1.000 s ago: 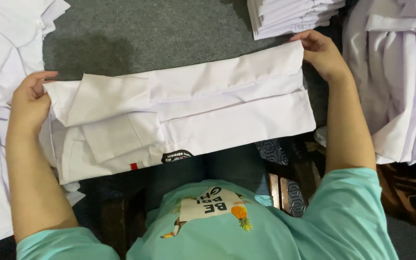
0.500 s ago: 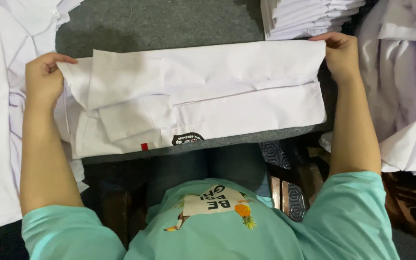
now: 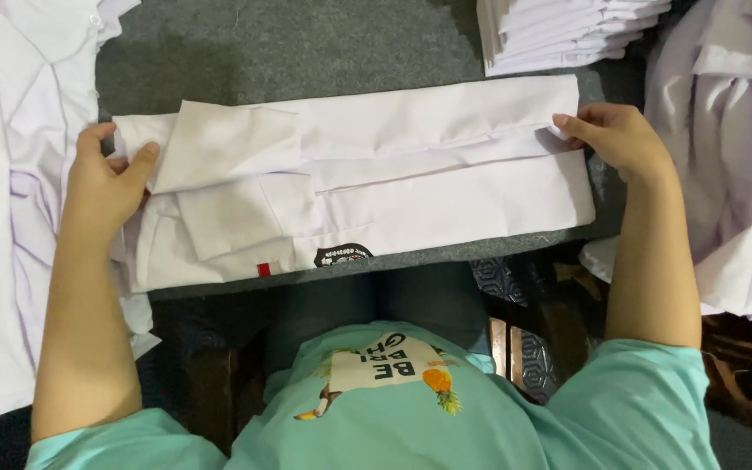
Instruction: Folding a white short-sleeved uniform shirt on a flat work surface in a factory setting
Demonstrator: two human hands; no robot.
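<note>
White cotton-like cloth: one folded shirt (image 3: 411,174), lying as a long flat band across the grey felt-covered table (image 3: 306,43), stretched between the two hands. A sleeve panel is folded over its top layer near the left hand, a small red tab and a dark round badge show on its near edge.

Left hand (image 3: 108,183): resting at the shirt's left end, fingers spread and curled over the folded edge, thumb pressing on the sleeve panel; it grips the cloth loosely rather than clenching.

Right hand (image 3: 617,139): at the shirt's right end, fingers bent, fingertips pinching the middle fold of the cloth.

Beyond the right hand, at the far side of the table: a neat stack of folded white shirts (image 3: 567,30), well apart from the one in hand.

Outside the right hand: a loose heap of white garments (image 3: 733,165), unfolded and draped.

Outside the left hand: another spread of rumpled white shirts (image 3: 10,174), touching the folded shirt's left end.

Below both hands: the person's mint-green printed t-shirt (image 3: 446,409).
</note>
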